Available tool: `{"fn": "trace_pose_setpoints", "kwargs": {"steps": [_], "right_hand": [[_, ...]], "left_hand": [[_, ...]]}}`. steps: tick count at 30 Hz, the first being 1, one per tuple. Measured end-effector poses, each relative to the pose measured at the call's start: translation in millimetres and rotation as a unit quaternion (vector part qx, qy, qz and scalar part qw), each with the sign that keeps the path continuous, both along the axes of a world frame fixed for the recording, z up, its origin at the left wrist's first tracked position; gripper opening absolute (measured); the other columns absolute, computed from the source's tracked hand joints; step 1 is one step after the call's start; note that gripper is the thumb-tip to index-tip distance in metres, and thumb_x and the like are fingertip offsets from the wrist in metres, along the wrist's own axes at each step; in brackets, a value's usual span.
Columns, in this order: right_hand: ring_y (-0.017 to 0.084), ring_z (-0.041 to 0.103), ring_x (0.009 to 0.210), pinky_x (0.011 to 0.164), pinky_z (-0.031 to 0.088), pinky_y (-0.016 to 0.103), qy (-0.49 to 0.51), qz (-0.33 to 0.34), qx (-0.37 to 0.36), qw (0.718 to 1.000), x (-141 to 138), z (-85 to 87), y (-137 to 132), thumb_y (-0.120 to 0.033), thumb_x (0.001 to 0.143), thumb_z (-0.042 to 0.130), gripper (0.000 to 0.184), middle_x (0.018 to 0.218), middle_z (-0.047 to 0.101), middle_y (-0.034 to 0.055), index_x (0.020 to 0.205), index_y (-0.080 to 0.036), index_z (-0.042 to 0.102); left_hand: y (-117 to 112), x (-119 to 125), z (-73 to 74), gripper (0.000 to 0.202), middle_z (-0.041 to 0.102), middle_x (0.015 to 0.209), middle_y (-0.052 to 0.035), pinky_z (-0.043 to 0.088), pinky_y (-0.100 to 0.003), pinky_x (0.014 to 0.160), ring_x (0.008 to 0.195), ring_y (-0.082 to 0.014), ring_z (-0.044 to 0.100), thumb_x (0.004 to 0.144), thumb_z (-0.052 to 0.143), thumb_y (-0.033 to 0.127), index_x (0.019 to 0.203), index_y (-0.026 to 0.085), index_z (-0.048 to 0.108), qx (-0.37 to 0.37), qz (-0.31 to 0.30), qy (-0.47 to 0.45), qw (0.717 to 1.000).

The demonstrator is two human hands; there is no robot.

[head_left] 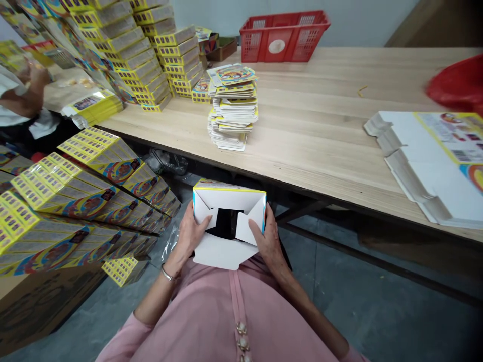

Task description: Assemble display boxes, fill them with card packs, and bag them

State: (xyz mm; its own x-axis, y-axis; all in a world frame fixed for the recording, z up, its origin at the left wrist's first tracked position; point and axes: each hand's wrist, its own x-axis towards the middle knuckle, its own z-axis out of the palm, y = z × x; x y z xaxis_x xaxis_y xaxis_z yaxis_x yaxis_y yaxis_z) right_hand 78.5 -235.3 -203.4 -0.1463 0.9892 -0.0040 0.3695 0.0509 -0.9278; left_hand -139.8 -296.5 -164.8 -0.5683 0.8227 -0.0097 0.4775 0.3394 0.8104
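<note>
I hold a small white cardboard box point(229, 201) with yellow and blue edges in front of my lap, its end open toward me. My left hand point(191, 234) grips its left side, thumb pressing the left inner flap inward. My right hand point(267, 237) grips the right side, thumb on the right inner flap. The long white tuck flap point(221, 254) hangs down between my wrists. The dark inside of the box shows between the two side flaps.
A wooden table point(320, 125) carries a stack of printed cards point(232, 108), piles of yellow boxes point(151, 55), a red basket point(284, 36) and flat white box blanks point(433, 166). Finished boxes point(75, 196) lie stacked at my left. Another person's arm point(26, 95) is at far left.
</note>
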Motion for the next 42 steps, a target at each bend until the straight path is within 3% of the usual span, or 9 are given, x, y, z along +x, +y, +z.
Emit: {"fn": "trace_pose_setpoints", "kwargs": {"steps": [12,18,22,25,27,30,34,37,42], "right_hand": [[0.034,0.037,0.140,0.117,0.026,0.055,0.012,-0.037,0.005,0.999,-12.2,-5.3,-0.9,-0.062,0.090,0.045,0.077,0.153,0.041,0.0179,0.151,-0.016,0.033],[0.026,0.023,0.150,0.122,0.020,0.048,0.106,-0.041,-0.015,0.993,-17.9,0.6,-2.3,-0.056,0.096,0.040,0.076,0.164,0.022,0.0123,0.158,-0.020,0.014],[0.024,0.024,0.150,0.123,0.020,0.046,0.122,-0.045,-0.021,0.991,-15.3,5.1,-2.5,-0.055,0.097,0.038,0.075,0.164,0.022,0.0111,0.158,-0.020,0.013],[0.023,0.025,0.150,0.122,0.021,0.045,0.117,-0.049,-0.028,0.992,-14.1,0.5,-2.0,-0.056,0.097,0.036,0.074,0.164,0.022,0.0111,0.158,-0.021,0.013],[0.023,0.027,0.148,0.122,0.023,0.046,0.116,-0.049,-0.029,0.992,-14.1,-5.2,-2.7,-0.056,0.097,0.037,0.074,0.162,0.025,0.0124,0.158,-0.021,0.012],[0.026,0.036,0.144,0.118,0.030,0.049,0.101,-0.005,-0.015,0.995,-12.9,-10.0,-1.0,-0.055,0.095,0.045,0.079,0.158,0.031,0.0154,0.158,-0.021,0.010],[0.030,0.041,0.138,0.116,0.032,0.053,0.000,0.064,0.110,0.992,-7.8,3.5,27.8,-0.055,0.089,0.057,0.078,0.149,0.043,0.0164,0.153,-0.020,0.031],[0.031,0.044,0.136,0.118,0.029,0.053,-0.020,0.104,0.166,0.980,-8.2,24.3,68.5,-0.058,0.086,0.059,0.068,0.144,0.051,0.0146,0.143,-0.021,0.050],[0.031,0.062,0.116,0.104,0.047,0.051,0.051,0.263,-0.027,0.963,-23.1,35.9,102.2,-0.057,0.075,0.071,0.054,0.121,0.070,0.0070,0.119,-0.025,0.070]], "left_hand": [[3.6,-9.6,-1.1,0.069,0.058,0.139,-0.0137,0.040,-0.046,0.108,0.127,-0.0330,0.054,0.083,0.069,0.045,0.142,0.019,0.046,0.007,-0.056,0.029,0.998],[5.4,-13.2,-3.8,0.072,0.058,0.139,-0.0110,0.038,-0.045,0.111,0.128,-0.0305,0.053,0.077,0.074,0.056,0.136,0.021,0.053,0.067,-0.023,-0.158,0.985],[-2.8,-6.9,-7.6,0.070,0.054,0.144,-0.0113,0.040,-0.041,0.112,0.135,-0.0276,0.049,0.082,0.053,0.076,0.127,0.022,0.060,0.214,0.036,-0.367,0.904],[-18.4,4.8,-15.4,0.095,0.039,0.157,-0.0089,0.042,-0.041,0.111,0.143,-0.0283,0.039,0.069,0.044,0.092,0.142,0.032,0.047,0.261,0.018,-0.407,0.875],[-29.5,12.5,-23.7,0.112,0.027,0.164,-0.0059,0.045,-0.042,0.108,0.146,-0.0301,0.034,0.057,0.047,0.097,0.152,0.040,0.030,0.270,0.012,-0.390,0.880],[-39.9,18.8,-35.0,0.125,0.031,0.161,-0.0077,0.047,-0.041,0.106,0.143,-0.0318,0.039,0.050,0.067,0.089,0.155,0.040,0.020,0.246,0.012,-0.348,0.905],[-35.7,12.0,-33.2,0.127,0.044,0.153,-0.0118,0.049,-0.037,0.104,0.135,-0.0316,0.048,0.049,0.089,0.063,0.154,0.032,0.025,0.208,0.018,-0.301,0.931],[-24.8,-3.7,-16.7,0.124,0.049,0.149,-0.0115,0.049,-0.035,0.103,0.133,-0.0314,0.049,0.046,0.091,0.061,0.151,0.030,0.033,0.225,0.008,-0.333,0.916],[-3.0,-25.6,12.3,0.116,0.056,0.141,-0.0105,0.050,-0.037,0.103,0.126,-0.0298,0.056,0.048,0.094,0.050,0.148,0.029,0.038,0.194,-0.048,-0.426,0.882]]}}
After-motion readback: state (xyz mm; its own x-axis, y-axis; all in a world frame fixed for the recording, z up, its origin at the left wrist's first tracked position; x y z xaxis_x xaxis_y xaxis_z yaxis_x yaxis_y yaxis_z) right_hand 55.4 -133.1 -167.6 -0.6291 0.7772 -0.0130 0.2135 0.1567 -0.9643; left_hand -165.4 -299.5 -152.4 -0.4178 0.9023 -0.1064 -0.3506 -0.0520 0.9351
